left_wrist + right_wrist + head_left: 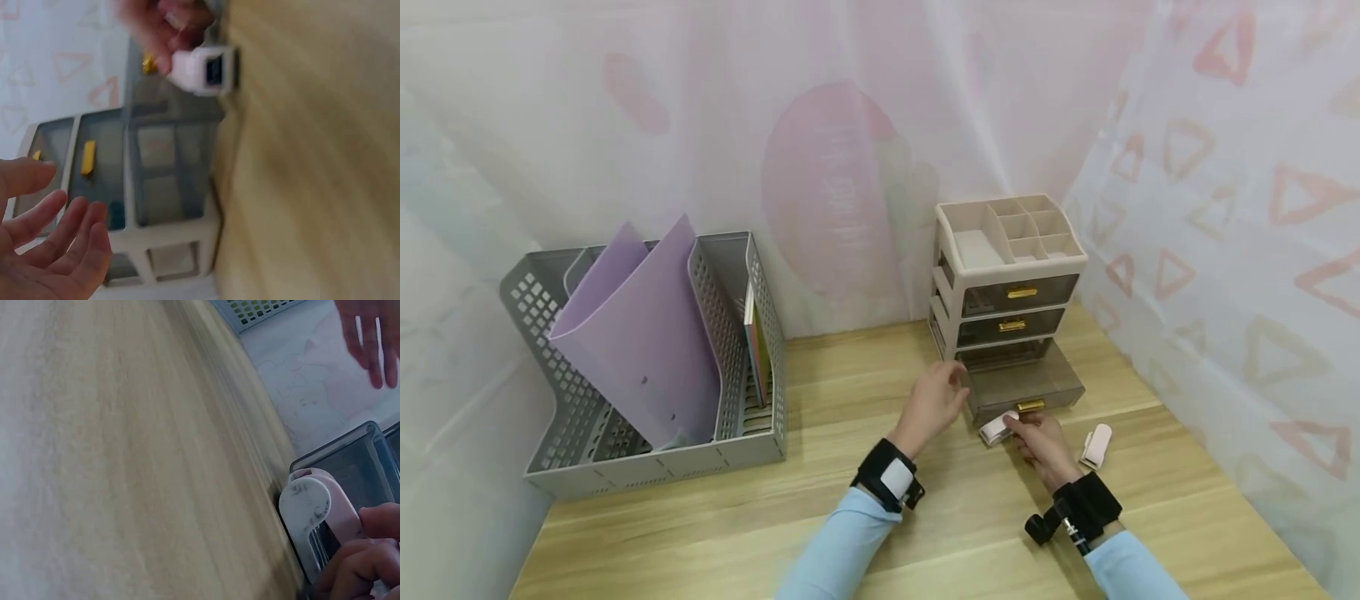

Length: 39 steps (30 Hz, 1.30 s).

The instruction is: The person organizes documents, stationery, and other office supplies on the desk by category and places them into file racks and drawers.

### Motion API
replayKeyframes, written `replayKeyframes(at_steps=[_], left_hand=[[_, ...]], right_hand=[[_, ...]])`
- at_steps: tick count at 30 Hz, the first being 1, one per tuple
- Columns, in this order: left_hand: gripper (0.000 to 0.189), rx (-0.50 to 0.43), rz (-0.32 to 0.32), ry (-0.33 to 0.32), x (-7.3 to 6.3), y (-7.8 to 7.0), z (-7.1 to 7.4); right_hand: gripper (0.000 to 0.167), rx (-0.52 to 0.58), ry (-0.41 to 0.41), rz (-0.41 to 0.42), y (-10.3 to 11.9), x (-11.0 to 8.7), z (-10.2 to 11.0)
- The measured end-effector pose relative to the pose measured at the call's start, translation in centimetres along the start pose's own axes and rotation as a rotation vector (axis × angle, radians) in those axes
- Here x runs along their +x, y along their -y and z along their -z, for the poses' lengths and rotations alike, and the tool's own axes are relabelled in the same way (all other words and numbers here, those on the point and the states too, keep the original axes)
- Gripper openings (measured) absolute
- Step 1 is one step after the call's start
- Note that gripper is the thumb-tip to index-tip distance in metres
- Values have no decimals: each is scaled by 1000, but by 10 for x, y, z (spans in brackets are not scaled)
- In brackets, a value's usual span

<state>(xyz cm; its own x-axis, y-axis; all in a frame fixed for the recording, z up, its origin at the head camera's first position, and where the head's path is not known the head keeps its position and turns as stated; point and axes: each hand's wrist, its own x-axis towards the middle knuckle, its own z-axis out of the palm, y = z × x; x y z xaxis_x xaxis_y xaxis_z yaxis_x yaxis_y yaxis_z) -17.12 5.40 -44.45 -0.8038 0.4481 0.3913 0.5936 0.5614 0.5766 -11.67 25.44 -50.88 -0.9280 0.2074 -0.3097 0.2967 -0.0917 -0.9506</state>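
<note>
Between thumb and fingers my right hand (1043, 447) pinches a small pink-and-white device (997, 427), like a mini stapler, though its exact kind is unclear. It is held in front of the pulled-out bottom drawer (1026, 379) of a beige desktop organizer (951, 287). The right wrist view shows the device's rounded white side (304, 503) and pink upper part close up. My left hand (928, 408) hovers by the drawer's left side, its fingers loosely bent and holding nothing. A second pale pink device (1096, 446) lies on the table, right of my right hand.
At left stands a grey perforated file rack (658, 462), with a purple folder (640, 358) and thin booklets (758, 350) in it. Two upper drawers with gold handles (1022, 292) are closed, below the organizer's divided top tray (977, 250). Patterned curtains hang behind the wooden table (850, 367).
</note>
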Motion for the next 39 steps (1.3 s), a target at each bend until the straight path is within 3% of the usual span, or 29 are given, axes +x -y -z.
replayKeyframes(at_steps=[3,6,16,21,24,35,39], left_hand=[[27,2,0,63,-10,0,-18],[24,11,-10,77,-14,-1,-28],[17,40,-28,60,-16,1,-38],[14,27,-25,67,-16,1,-39],[14,27,-30,57,-15,0,-39],[16,-8,-5,83,-15,0,-35],[15,-8,-4,85,-16,0,-36]], right_hand=[[16,-8,-22,-9,-2,-3,2],[14,1,-29,-13,0,-9,2],[33,5,-52,-10,7,-34,4],[51,-93,-47,101,11,-43,6],[53,-144,-27,186,22,-45,6],[46,-148,42,369,71,-20,-1],[43,-251,67,402,80,-3,-6]])
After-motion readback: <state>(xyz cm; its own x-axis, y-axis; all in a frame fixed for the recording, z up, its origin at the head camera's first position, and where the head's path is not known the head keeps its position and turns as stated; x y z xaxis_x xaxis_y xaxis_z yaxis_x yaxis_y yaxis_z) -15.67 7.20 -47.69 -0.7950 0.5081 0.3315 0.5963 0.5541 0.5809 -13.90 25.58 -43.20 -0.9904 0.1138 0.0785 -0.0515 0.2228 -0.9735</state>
